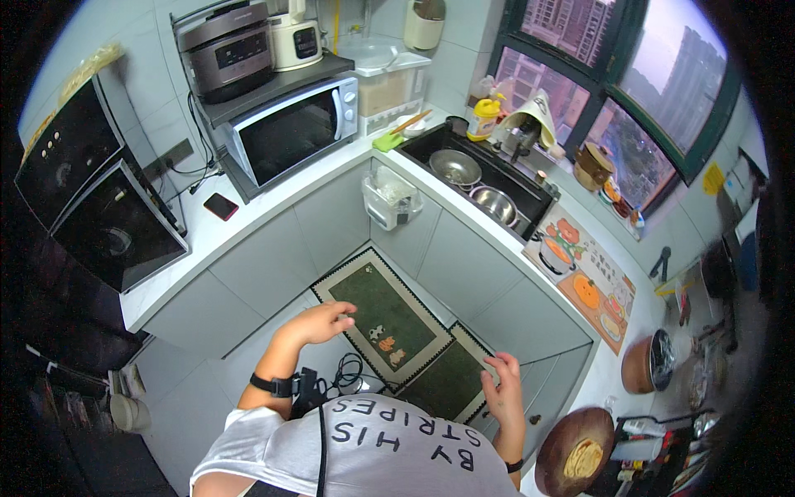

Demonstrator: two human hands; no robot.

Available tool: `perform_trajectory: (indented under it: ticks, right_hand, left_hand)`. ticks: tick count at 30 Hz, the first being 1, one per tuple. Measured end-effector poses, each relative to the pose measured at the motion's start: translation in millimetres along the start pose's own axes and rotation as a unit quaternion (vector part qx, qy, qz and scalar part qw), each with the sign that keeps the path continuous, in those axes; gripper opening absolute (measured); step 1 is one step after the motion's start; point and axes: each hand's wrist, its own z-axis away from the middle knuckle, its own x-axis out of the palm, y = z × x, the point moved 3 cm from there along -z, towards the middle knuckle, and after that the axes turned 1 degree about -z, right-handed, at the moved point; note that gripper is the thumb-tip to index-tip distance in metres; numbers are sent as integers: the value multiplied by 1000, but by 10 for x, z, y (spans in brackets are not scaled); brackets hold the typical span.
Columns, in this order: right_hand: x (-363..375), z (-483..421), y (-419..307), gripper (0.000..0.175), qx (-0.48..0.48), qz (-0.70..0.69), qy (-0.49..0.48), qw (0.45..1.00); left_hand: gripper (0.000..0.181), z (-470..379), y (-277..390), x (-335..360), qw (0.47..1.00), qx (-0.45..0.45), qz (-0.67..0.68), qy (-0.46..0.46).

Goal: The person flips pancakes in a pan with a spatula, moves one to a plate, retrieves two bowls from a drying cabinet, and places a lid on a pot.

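Note:
My left hand hangs in the air over the floor, fingers apart and holding nothing; a black strap circles that forearm. To the right, my right hand is also raised with spread fingers and nothing in it, near the lower cabinets. Below both hands lie green floor mats with pale borders and small animal figures. A coiled black cable shows between my left hand and my shirt. The black sink farther ahead holds a frying pan and a steel pot.
On the left counter are a microwave, a phone and a black cabinet appliance. A small bin hangs from the cabinet front. Along the right counter are a printed mat, a brown pot and flatbreads on a round wooden board.

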Motion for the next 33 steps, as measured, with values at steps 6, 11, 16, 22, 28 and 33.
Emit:
perform_trajectory:
  ticks: [6,11,16,22,28,33]
  right_hand:
    - [587,-1057,264,27,-75,27,-125,989]
    - [1108,-2047,-4,28,-173,9,-218,960]
    - [1784,-2979,-193,31,-243,-11,-303,921]
    - [2494,-3453,-755,33,-339,-6,-389,856]
    - [3574,-3514,-1325,38,-390,-16,-508,768]
    - [3847,-4070,-1452,31,-206,-210,-253,922]
  left_hand:
    - [43,351,-513,-330,984,-166,14,58]
    - [42,685,-708,-562,940,-286,50,179]
    - [39,905,-781,-792,888,-358,62,282]
    - [35,1155,-670,-951,833,-369,21,411]
    - [31,1796,-956,-673,775,-438,95,445]
    - [29,2097,-1645,-726,772,-489,127,385]
